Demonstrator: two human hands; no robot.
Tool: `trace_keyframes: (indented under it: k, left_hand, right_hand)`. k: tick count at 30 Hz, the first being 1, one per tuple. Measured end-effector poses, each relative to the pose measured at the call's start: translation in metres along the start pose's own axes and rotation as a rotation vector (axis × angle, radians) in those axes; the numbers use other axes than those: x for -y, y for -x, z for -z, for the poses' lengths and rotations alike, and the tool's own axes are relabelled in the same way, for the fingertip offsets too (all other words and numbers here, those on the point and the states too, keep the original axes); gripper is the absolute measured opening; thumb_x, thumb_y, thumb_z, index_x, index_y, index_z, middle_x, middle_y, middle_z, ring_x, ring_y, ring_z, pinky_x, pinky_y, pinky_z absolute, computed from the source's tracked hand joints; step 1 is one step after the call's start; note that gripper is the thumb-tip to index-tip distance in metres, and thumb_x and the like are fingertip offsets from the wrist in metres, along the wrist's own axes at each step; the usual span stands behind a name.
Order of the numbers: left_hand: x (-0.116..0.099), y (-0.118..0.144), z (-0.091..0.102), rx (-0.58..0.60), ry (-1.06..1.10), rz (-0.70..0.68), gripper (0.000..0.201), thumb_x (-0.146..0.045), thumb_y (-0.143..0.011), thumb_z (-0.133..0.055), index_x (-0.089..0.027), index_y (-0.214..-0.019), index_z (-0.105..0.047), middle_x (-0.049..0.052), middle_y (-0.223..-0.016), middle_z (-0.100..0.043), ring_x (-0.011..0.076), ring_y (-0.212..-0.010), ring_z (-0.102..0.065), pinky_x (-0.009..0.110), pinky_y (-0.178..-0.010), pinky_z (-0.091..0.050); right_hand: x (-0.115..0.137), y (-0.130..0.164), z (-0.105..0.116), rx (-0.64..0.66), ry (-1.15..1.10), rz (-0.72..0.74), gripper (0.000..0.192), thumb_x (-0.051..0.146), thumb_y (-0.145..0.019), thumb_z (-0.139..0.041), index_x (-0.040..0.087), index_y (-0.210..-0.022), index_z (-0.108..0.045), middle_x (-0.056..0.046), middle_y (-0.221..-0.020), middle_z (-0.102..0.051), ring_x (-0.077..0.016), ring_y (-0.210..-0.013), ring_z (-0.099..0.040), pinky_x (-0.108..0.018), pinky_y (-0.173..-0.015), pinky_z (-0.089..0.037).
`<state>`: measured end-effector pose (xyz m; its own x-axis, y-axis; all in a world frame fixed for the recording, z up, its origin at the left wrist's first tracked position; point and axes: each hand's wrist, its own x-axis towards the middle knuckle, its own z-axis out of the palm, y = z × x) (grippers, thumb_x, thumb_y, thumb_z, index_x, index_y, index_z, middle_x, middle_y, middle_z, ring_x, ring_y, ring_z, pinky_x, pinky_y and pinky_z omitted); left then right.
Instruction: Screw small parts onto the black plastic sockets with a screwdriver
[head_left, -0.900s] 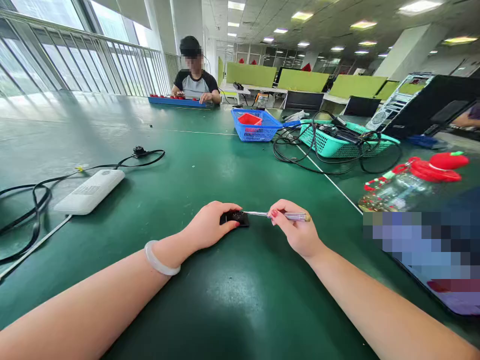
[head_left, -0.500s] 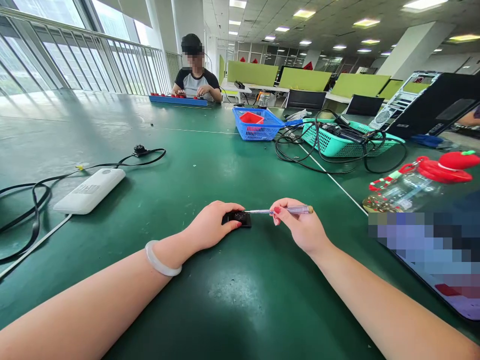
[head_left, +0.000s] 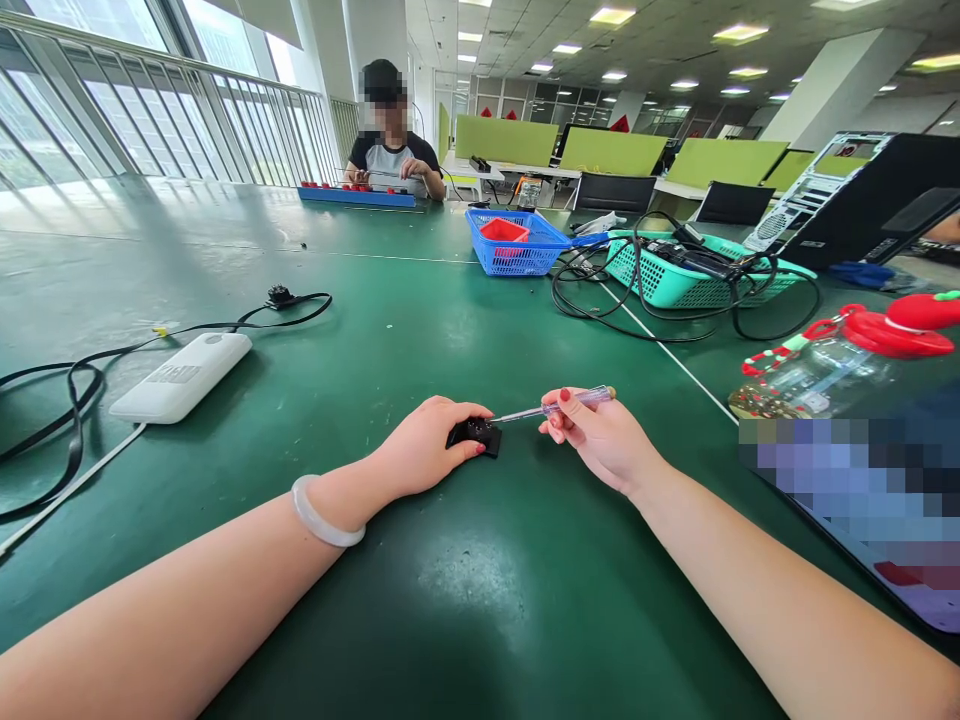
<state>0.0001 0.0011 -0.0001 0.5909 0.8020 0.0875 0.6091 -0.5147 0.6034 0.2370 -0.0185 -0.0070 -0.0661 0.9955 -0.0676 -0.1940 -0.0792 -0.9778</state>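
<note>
My left hand is closed around a small black block-like part on the green tabletop, its thumb and forefinger on either side. Most of the part's left end is hidden by the hand, so its exact kind does not show. My right hand grips a screwdriver with a clear purplish handle. The thin metal shaft slopes down to the left, and its tip meets the top of the black part near my left forefinger; whether it sits in a screw is too small to tell.
To the left lie a white power bank and black cables. Ahead are a blue basket and a green basket with tangled cords. A red-lidded jar and a blurred screen stand right. Another person sits across.
My right hand has raised the screwdriver's handle, so the shaft now tilts down more steeply. The black part has turned slightly under my left hand.
</note>
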Motion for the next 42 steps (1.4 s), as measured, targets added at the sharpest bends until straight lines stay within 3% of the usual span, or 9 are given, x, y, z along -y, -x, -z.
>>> trace_keyframes:
  k: [8,16,29,42]
  left_hand:
    - [0.0004,-0.0001,0.0002,-0.003,-0.011,0.009,0.038,-0.035,-0.085,-0.057,-0.028,-0.122,-0.06,0.002,-0.115,-0.069,0.0247,-0.11,-0.055,0.042,-0.098,-0.046]
    - [0.0003,-0.0006,-0.0012,-0.012,-0.019,-0.009,0.036,-0.035,-0.084,-0.057,-0.029,-0.119,-0.061,0.002,-0.113,-0.069,0.0241,-0.107,-0.056,0.041,-0.097,-0.046]
    - [-0.0008,-0.0005,-0.0002,0.002,-0.018,-0.01,0.035,-0.034,-0.084,-0.055,-0.029,-0.119,-0.061,0.003,-0.11,-0.069,0.0247,-0.106,-0.057,0.042,-0.097,-0.046]
    - [0.0005,-0.001,-0.0019,0.01,-0.027,-0.016,0.036,-0.037,-0.085,-0.053,-0.03,-0.12,-0.06,0.002,-0.112,-0.068,0.0245,-0.108,-0.055,0.042,-0.096,-0.046]
  right_hand:
    - [-0.0011,0.0019,0.002,0.062,-0.077,-0.037,0.037,0.053,-0.07,-0.077,0.019,-0.081,-0.068,0.004,-0.06,-0.054,-0.0096,-0.054,-0.05,-0.036,-0.077,-0.051]
    - [0.0041,0.0053,-0.0019,0.124,-0.125,-0.042,0.015,0.033,-0.076,-0.068,0.019,-0.078,-0.066,0.003,-0.061,-0.053,-0.0114,-0.054,-0.05,-0.037,-0.075,-0.05]
    - [-0.0039,0.0006,0.0019,0.0,0.042,0.059,0.039,0.056,-0.072,-0.074,0.018,-0.084,-0.069,0.004,-0.058,-0.051,-0.0095,-0.049,-0.045,-0.034,-0.066,-0.05]
    - [-0.0031,0.0003,0.0028,0.065,0.084,0.066,0.038,0.057,-0.075,-0.07,0.021,-0.084,-0.064,0.005,-0.056,-0.054,-0.0094,-0.047,-0.047,-0.033,-0.065,-0.049]
